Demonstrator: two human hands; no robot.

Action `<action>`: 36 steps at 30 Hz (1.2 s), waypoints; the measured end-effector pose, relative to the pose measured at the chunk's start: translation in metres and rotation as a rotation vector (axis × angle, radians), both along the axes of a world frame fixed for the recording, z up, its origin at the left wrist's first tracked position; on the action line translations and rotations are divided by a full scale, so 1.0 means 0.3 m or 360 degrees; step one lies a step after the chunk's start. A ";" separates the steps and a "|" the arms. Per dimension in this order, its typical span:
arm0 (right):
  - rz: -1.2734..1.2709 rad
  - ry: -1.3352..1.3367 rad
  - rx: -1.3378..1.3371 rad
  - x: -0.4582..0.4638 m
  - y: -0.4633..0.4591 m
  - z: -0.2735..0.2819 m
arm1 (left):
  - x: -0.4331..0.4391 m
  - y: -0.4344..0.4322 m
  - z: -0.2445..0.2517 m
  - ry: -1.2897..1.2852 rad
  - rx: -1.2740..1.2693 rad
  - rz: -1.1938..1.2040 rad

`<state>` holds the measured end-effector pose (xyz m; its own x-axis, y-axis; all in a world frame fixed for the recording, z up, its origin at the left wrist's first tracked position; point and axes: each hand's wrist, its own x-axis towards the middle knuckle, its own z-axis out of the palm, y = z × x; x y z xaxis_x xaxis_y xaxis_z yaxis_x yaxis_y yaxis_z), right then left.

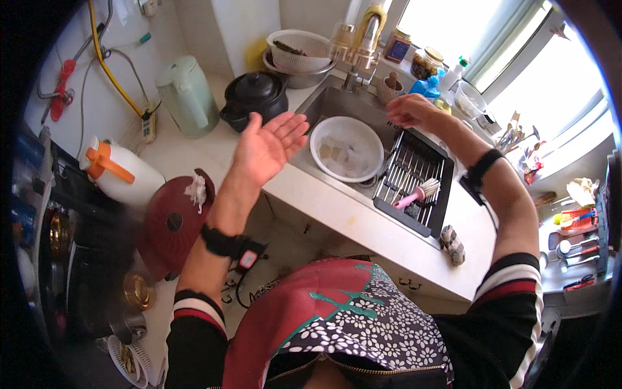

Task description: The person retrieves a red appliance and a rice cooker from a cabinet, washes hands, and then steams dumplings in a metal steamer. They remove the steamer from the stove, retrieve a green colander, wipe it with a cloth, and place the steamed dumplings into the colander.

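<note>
My left hand [266, 150] is held palm up with fingers spread, above the counter's front edge and left of the sink. It holds nothing. My right hand [413, 111] hangs loosely bent over the sink's back right side, near a speckled mortar [390, 92] with a pestle; I see nothing in it. Between my hands, a white plastic basin [318, 155] sits in the stainless steel sink [335, 97]. Cloudy, sudsy water [347, 153] fills part of it, and what lies under the surface is unclear. A black drying rack [440, 194] spans the sink's right part, bearing a pink-handled brush [410, 198].
A faucet [362, 58] rises behind the sink. Left of it stand a black lidded pot [255, 95], a green pitcher [187, 97] and a colander [301, 53] in a metal bowl. A maroon round appliance [170, 223] is by my left forearm. A rolled cloth [453, 245] lies at right.
</note>
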<state>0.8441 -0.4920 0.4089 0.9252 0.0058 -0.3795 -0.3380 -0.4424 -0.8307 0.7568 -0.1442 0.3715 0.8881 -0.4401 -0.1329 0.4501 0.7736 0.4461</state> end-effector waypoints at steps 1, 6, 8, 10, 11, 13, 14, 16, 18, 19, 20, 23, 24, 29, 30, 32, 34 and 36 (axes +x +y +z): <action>0.0058 -0.0028 -0.0010 -0.007 -0.054 0.048 | 0.049 -0.070 0.002 0.0050 0.0035 0.0005; 0.0031 -0.0140 0.0079 0.003 -0.303 0.149 | 0.271 -0.345 -0.035 0.0063 0.0159 0.0002; 0.0001 -0.0185 0.0131 0.048 -0.357 0.101 | 0.342 -0.419 -0.074 0.0081 0.0181 0.0048; 0.0012 -0.0207 0.0193 0.121 -0.376 0.025 | 0.385 -0.465 -0.120 0.0110 0.0179 0.0083; -0.0038 -0.0157 0.0214 0.165 -0.360 -0.034 | 0.396 -0.480 -0.145 0.0121 0.0190 0.0097; -0.0074 -0.0106 0.0271 0.272 -0.313 -0.140 | 0.412 -0.505 -0.183 0.0189 0.0237 0.0146; -0.0131 -0.0066 0.0479 0.321 -0.283 -0.190 | 0.426 -0.514 -0.191 0.0208 0.0253 0.0182; -0.0309 -0.0015 0.0736 0.425 -0.200 -0.283 | 0.447 -0.526 -0.202 0.0235 0.0256 0.0201; -0.0509 0.0113 0.0820 0.514 -0.119 -0.381 | 0.470 -0.535 -0.211 0.0314 0.0276 0.0240; -0.0597 0.0231 0.0866 0.557 -0.094 -0.431 | 0.486 -0.538 -0.216 0.0300 0.0236 0.0236; -0.0610 0.0215 0.0862 0.599 -0.074 -0.485 | 0.501 -0.540 -0.224 0.0309 0.0200 0.0242; -0.0711 0.0158 0.0814 0.750 -0.051 -0.635 | 0.531 -0.526 -0.263 0.0305 0.0076 0.0202; -0.0790 -0.0007 0.0818 0.791 -0.047 -0.687 | 0.539 -0.519 -0.277 0.0302 0.0016 0.0176; -0.0545 -0.0244 -0.0325 0.976 -0.078 -0.772 | 0.569 -0.486 -0.313 0.0395 -0.0156 0.0174; -0.0573 -0.0284 -0.0382 0.989 -0.091 -0.772 | 0.575 -0.485 -0.313 0.0413 -0.0135 0.0174; -0.0521 -0.0303 -0.0320 1.002 -0.112 -0.768 | 0.587 -0.488 -0.311 0.0396 -0.0135 0.0139; -0.0142 -0.0549 -0.0718 1.007 -0.131 -0.777 | 0.595 -0.496 -0.313 0.0423 -0.0172 0.0119; 0.0128 -0.0726 -0.0905 1.021 -0.146 -0.807 | 0.596 -0.505 -0.319 0.0436 -0.0243 0.0110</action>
